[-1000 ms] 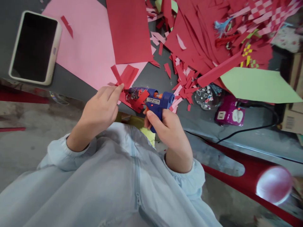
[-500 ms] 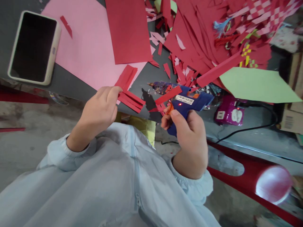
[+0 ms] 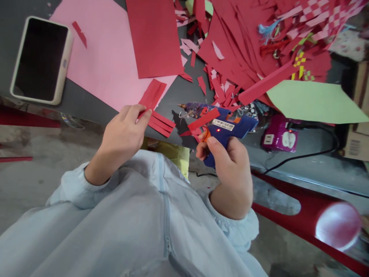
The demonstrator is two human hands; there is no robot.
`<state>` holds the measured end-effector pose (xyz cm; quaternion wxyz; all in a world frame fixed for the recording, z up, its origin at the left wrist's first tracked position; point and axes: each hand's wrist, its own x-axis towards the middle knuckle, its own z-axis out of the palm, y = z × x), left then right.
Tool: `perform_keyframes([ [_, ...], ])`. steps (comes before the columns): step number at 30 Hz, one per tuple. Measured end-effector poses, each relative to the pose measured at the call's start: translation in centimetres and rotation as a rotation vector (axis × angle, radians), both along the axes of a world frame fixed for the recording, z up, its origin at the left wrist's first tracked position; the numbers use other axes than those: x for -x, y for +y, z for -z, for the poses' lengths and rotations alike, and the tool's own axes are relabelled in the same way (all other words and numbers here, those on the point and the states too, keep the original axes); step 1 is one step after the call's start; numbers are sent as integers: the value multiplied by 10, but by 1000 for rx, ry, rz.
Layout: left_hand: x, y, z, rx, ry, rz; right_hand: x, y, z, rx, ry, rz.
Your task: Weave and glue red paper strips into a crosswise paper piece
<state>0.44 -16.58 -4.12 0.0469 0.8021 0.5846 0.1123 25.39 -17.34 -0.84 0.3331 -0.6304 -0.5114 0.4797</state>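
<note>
My left hand (image 3: 122,130) is closed in a pinch at the table's near edge, on folded red paper strips (image 3: 162,124). One part of the strips runs up over the pink sheet, and several narrow ends point right. My right hand (image 3: 232,165) is wrapped round the handle of a blue glue gun (image 3: 224,125), with fingers by its orange trigger (image 3: 206,134). Its metal tip points left, toward the strips but apart from them, and a small red light glows on its side. A loose red strip (image 3: 204,119) lies beside the gun's front, close to my fingers.
A phone (image 3: 40,59) lies at left beside a large pink sheet (image 3: 98,50) and a red sheet (image 3: 155,38). Red scraps (image 3: 223,90) pile up behind the gun. At right are a green sheet (image 3: 317,100), a purple power socket (image 3: 279,134) and a black cable (image 3: 305,154).
My left thumb and fingers have shifted their pinch on the red strips, the thumb now showing on top. My right hand and the glue gun have hardly moved.
</note>
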Motion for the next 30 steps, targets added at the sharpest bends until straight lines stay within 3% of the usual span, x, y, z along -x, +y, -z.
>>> perform_keyframes([
  [7,-1,0,-1,-29,44,7,-1,-1,1,-2,-4,-11],
  [14,-2,0,-6,73,-39,-33,-3,-1,2,3,1,-31],
  [25,-4,-1,-10,34,129,24,-4,0,4,4,18,-36],
  [30,-4,-2,-8,26,45,6,-4,-1,4,10,36,-38],
])
